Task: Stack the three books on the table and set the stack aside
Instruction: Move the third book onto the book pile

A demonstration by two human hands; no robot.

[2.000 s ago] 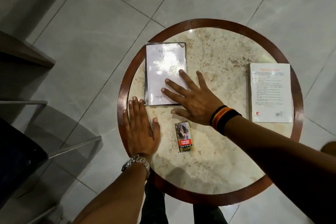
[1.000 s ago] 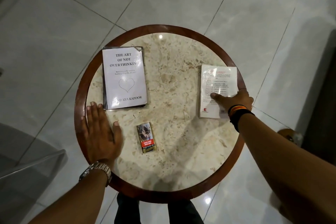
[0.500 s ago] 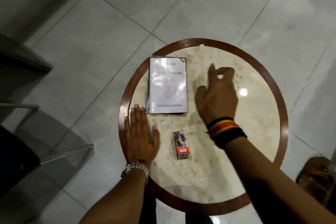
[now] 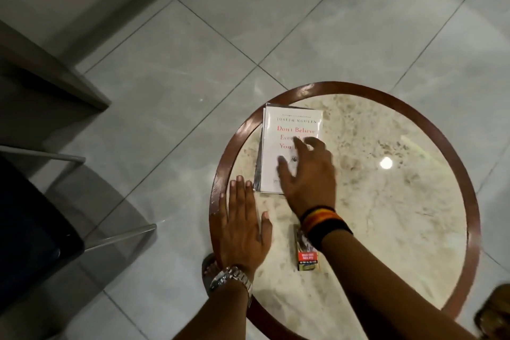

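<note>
Books (image 4: 289, 146) sit stacked near the bench (image 4: 386, 201) edge; right hand (image 4: 306, 174), fingers spread, should square them, left hand (image 4: 242, 223) resting flat, holding nothing.

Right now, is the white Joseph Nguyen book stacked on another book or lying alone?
Stacked: the white Joseph Nguyen book lies flat, front cover up, on another book whose edges show along its left side.
</note>
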